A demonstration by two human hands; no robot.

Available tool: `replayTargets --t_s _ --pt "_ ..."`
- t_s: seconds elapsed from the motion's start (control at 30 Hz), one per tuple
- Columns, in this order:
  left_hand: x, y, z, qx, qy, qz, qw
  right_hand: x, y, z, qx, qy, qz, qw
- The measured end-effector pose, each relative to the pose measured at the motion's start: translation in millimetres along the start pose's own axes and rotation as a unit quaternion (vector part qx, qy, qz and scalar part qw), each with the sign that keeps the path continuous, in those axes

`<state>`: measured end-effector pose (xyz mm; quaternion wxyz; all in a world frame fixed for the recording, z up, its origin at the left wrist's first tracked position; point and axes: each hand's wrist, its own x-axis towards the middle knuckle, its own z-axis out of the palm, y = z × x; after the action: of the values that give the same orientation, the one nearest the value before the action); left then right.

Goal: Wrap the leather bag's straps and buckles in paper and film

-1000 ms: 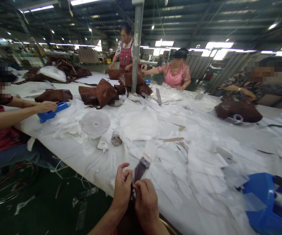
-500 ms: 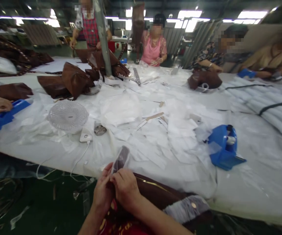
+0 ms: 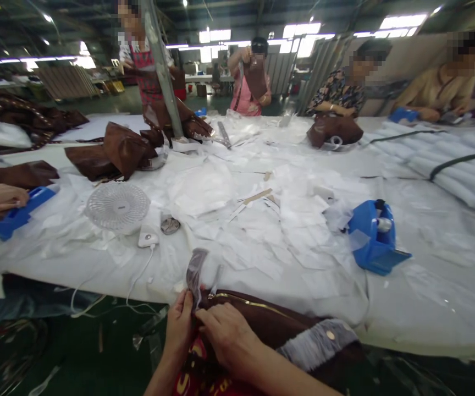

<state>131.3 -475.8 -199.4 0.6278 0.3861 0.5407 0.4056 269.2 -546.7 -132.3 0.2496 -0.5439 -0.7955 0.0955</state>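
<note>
A dark brown bag (image 3: 270, 320) with a gold zipper lies across my lap at the table's front edge. From its left end a brown strap (image 3: 196, 269), wrapped in clear plastic, stands up and curves at the top. My left hand (image 3: 178, 322) is closed round the lower part of this strap, thumb in front. My right hand (image 3: 231, 335) has its fingers bent and pinched at the strap's base; the fingertips are partly hidden. Near the bag's right end, white wrapping (image 3: 318, 344) with a gold stud covers another band.
A blue tape dispenser (image 3: 373, 236) stands at right. A small clear-grilled fan (image 3: 117, 208) and a tape roll (image 3: 170, 224) lie at left. White sheets (image 3: 254, 236) cover the middle. A co-worker's hand (image 3: 0, 201) rests on another blue dispenser (image 3: 23, 212). Several people work opposite.
The wrapped strap now stands more upright and curved, and its zipper end shows. My right hand has moved down to the strap's base. Across the table, a person has lifted a brown piece.
</note>
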Motion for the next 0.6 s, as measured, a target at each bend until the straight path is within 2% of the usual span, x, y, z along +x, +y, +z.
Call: replayTargets --t_s 0.07,0.13,0.2,0.3,0.4,0.43,0.5,0.57,0.6 --pt "6 -3 -2.4 0.043 0.015 0.036 0.998 -25 7 -28 0.005 -0.033 0.026 0.999" --pt "13 -1 -4.4 0.054 0.001 0.054 0.997 -54 12 -53 0.001 -0.069 0.030 0.997" --pt "19 2 -8.1 0.056 -0.022 0.057 0.997 -83 14 -68 -0.027 -0.081 0.023 0.996" --pt "18 4 -20.0 0.077 -0.028 0.055 0.995 -112 15 -65 -0.105 -0.094 0.004 0.990" --pt "-5 -3 -36.3 0.106 -0.032 0.054 0.992 -119 15 -45 -0.185 -0.098 -0.018 0.978" --pt "-15 -7 -41.5 0.116 -0.055 0.047 0.991 -116 14 -40 -0.202 -0.096 -0.025 0.974" --pt "-37 -15 -49.9 0.141 -0.153 0.025 0.978 -109 14 -34 -0.207 -0.097 -0.030 0.973" --pt "-55 -20 -55.2 0.181 -0.273 0.023 0.945 -100 16 -37 -0.184 -0.094 -0.019 0.978" --pt "-61 -21 -56.6 0.206 -0.316 0.033 0.926 -95 17 -43 -0.170 -0.084 -0.008 0.982"
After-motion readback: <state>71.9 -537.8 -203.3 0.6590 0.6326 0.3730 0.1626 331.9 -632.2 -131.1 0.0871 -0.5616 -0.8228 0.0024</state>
